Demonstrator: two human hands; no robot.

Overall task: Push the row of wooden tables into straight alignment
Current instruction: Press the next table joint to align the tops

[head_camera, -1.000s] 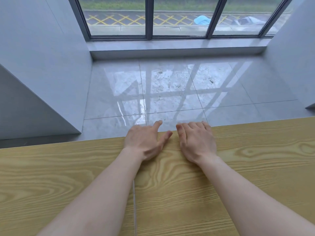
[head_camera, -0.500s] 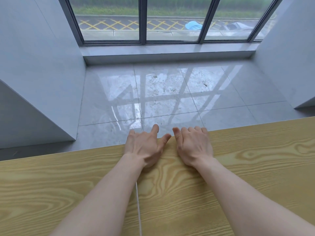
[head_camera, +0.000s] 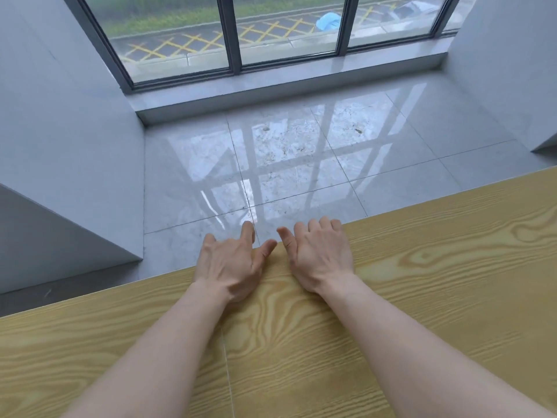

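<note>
Two light wooden tables stand side by side with a thin seam between them. The left table point(head_camera: 75, 351) and the right table point(head_camera: 437, 282) fill the lower part of the head view. My left hand point(head_camera: 230, 263) lies flat at the far edge, right over the seam, fingers reaching past the edge. My right hand point(head_camera: 319, 254) rests flat on the right table's far edge beside it, fingers curled over the rim. Both hands hold nothing. The far edges of the two tables look level at the seam.
Glossy grey floor tiles point(head_camera: 301, 164) stretch from the tables to a low window sill point(head_camera: 286, 86). Grey walls point(head_camera: 60, 146) close in on the left and right point(head_camera: 512, 70). A large window point(head_camera: 241, 25) faces a road.
The view has tilted, so the table edge now slopes up to the right. My hands have spread slightly apart and my fingers have slid further over the far edge.
</note>
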